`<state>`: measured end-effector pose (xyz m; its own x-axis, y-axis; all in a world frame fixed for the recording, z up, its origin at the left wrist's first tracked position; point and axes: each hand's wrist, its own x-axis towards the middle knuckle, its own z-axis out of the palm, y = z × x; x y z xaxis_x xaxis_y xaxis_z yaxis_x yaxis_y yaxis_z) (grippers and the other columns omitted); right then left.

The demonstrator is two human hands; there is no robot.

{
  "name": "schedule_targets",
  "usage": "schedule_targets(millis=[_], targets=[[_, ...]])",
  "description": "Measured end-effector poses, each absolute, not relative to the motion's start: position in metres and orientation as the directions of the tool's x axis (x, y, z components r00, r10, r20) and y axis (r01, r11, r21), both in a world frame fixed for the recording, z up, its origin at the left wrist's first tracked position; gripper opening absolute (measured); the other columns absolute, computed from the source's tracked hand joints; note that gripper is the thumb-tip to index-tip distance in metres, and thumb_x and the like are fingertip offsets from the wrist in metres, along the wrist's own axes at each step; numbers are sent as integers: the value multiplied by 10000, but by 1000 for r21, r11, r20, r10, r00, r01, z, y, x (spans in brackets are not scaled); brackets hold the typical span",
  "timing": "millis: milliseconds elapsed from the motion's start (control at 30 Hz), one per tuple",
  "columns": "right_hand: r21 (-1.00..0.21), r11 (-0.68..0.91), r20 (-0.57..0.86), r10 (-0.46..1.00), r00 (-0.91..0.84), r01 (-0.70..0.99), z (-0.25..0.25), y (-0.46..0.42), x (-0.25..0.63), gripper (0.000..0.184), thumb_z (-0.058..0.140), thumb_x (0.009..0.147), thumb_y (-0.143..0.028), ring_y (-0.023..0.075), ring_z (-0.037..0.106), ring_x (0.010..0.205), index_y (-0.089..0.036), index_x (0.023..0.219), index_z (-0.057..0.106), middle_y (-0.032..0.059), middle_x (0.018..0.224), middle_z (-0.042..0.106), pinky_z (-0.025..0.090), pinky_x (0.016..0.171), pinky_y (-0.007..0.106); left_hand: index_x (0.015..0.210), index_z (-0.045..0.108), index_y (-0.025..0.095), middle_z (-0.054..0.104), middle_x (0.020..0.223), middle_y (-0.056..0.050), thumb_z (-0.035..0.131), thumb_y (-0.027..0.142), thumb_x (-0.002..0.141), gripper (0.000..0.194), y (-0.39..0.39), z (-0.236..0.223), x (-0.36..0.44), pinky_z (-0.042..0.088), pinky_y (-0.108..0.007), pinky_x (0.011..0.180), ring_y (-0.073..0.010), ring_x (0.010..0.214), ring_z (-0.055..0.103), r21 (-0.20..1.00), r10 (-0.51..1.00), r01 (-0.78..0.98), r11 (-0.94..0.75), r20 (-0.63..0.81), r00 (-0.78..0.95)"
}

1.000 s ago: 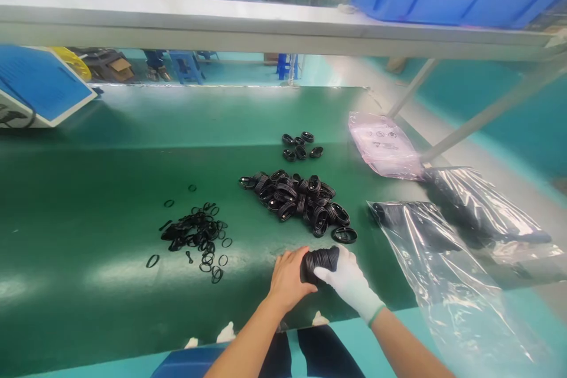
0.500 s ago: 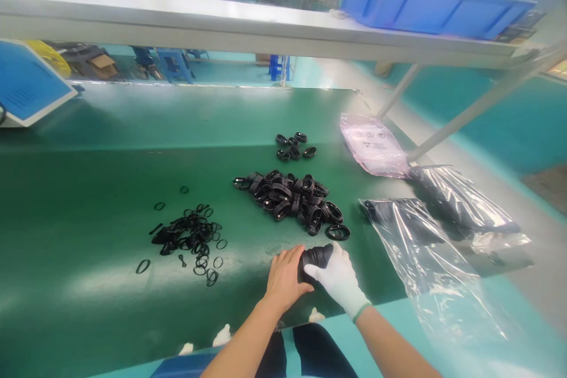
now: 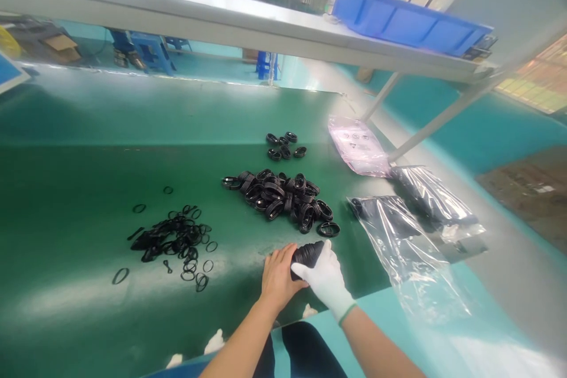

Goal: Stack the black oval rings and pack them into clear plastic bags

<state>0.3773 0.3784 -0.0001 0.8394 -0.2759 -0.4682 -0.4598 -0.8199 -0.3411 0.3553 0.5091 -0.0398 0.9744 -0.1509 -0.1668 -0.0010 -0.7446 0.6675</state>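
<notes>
Near the front edge of the green table point(image 3: 88, 189) my bare left hand point(image 3: 277, 276) and my white-gloved right hand point(image 3: 325, 279) both grip one stack of black ribbed rings point(image 3: 305, 254), pressed between them. Just beyond lies a heap of the same thick black rings point(image 3: 279, 199). A small group of rings point(image 3: 283, 145) sits farther back. To the left is a scatter of thin black O-rings point(image 3: 172, 239).
Clear plastic bags point(image 3: 398, 236) with dark parts lie at the right, beside a pink bag point(image 3: 357, 144). A grey shelf point(image 3: 221, 18) runs overhead and carries a blue bin point(image 3: 407, 15). Teal floor lies beyond the right edge.
Both hands keep the same grip on the ring stack. The camera has turned to the right, so everything has slid left in view.
</notes>
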Motion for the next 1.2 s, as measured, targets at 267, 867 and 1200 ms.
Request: schedule_targets(millis=[267, 867, 1200], targets=[[-260, -865, -294, -353, 888, -430, -16, 409, 371, 1055, 614, 535, -416, 376, 332, 1196, 14, 1348, 97, 246, 1304, 345, 241, 997, 456, 1264, 368, 242, 420, 1329, -14, 523, 106, 613, 683, 513, -47, 359, 273, -324, 934, -187, 1180, 364, 630, -159, -15, -777, -174, 972], [-577, -532, -466, -408, 785, -619, 21, 328, 346, 980, 628, 478, -313, 266, 420, 1167, -176, 1354, 212, 114, 1300, 410, 374, 928, 334, 1226, 394, 325, 410, 1308, 12, 549, 342, 697, 553, 491, 19, 383, 397, -339, 900, -211, 1128, 453, 691, -295, -79, -719, -200, 934], [-539, -305, -483, -652, 585, -785, 30, 126, 207, 794, 496, 582, -255, 248, 553, 1045, -231, 1337, 251, 57, 1111, 598, 429, 884, 350, 1126, 479, 227, 526, 1092, -78, 571, 202, 696, 441, 241, 2, 330, 362, -422, 838, -274, 1010, 460, 438, -672, -655, -616, 142, 727]])
